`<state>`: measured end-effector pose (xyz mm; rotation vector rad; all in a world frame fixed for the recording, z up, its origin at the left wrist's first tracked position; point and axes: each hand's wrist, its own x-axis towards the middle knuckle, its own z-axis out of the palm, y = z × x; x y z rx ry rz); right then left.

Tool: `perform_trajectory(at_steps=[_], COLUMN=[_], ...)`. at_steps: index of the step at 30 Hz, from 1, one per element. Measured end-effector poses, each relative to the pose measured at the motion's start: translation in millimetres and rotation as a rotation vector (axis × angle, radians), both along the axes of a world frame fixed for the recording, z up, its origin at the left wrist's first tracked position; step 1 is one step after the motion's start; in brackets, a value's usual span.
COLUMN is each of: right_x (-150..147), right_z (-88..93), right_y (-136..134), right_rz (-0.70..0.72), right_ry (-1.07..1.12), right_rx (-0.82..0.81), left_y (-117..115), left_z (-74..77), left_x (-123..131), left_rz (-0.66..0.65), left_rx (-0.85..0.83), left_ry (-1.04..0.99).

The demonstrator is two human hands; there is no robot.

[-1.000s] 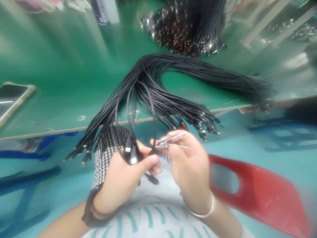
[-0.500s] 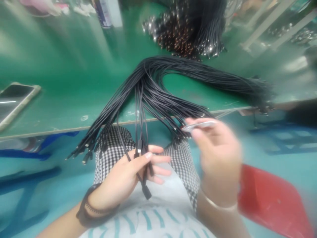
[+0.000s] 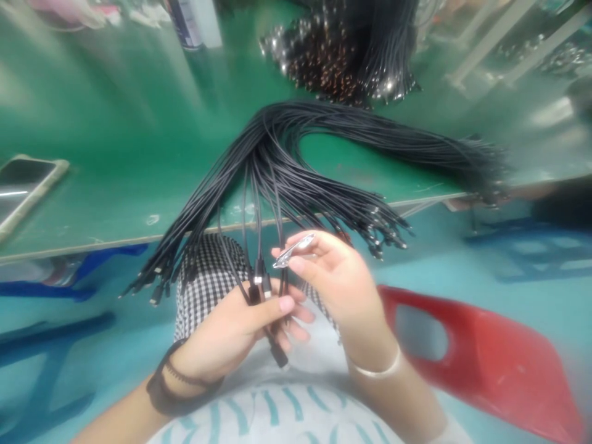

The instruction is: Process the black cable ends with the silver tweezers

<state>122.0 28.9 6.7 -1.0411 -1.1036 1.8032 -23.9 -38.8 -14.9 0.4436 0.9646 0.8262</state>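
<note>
Several black cable ends with connectors (image 3: 279,354) lie in my left hand (image 3: 252,317), its thumb pressed over them above my lap. Their cords run up to a big bundle of black cables (image 3: 296,117) draped over the table edge. My right hand (image 3: 340,280) pinches a small shiny metal tool (image 3: 294,250), which looks like tweezers, close above the left hand. One cable passes down behind the tool. Loose cable ends hang over the edge on the left (image 3: 157,277) and on the right (image 3: 383,225).
The green table (image 3: 106,135) carries a phone (image 3: 28,185) at left, a can (image 3: 185,24) at the back and another heap of cables with shiny ends (image 3: 333,61). A red stool (image 3: 485,351) stands at my right, with blue stools (image 3: 531,253) beyond.
My right hand has moved left and down with the metal tool, from the hanging cable ends on the right toward my left hand. The left hand stays nearly in place.
</note>
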Motion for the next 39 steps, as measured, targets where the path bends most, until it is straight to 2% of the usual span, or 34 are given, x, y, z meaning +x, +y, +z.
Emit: perform_trajectory(at_steps=[4, 6, 9, 11, 15, 22, 39], right_x=[0, 1, 4, 5, 3, 0, -2], right_z=[-2.7, -5.6, -10.3, -12.2, -11.5, -12.9, -2.5], right_y=[-2, -4, -10, -15, -21, -23, -26], right_rz=[-0.06, -0.08, -0.124, -0.14, -0.167, -0.229, -0.269], right_ry=[0.057, 0.083, 0.134, 0.141, 0.053, 0.143, -0.099], right_rx=[0.058, 0.062, 0.042, 0.034, 0.047, -0.017, 0.114], left_y=[-1, -1, 1, 3, 5, 3, 4], left_z=[1.2, 4.7, 12.4, 16.2, 15.5, 7.7, 8.1], left_x=[0, 1, 1, 1, 3, 5, 5], left_rz=[-0.057, -0.004, 0.113, 0.145, 0.144, 0.143, 0.139], left_rx=[0.04, 0.095, 0.189, 0.221, 0.221, 0.251, 0.231], left_ry=[0.041, 0.148, 0.414, 0.505, 0.456, 0.442, 0.414])
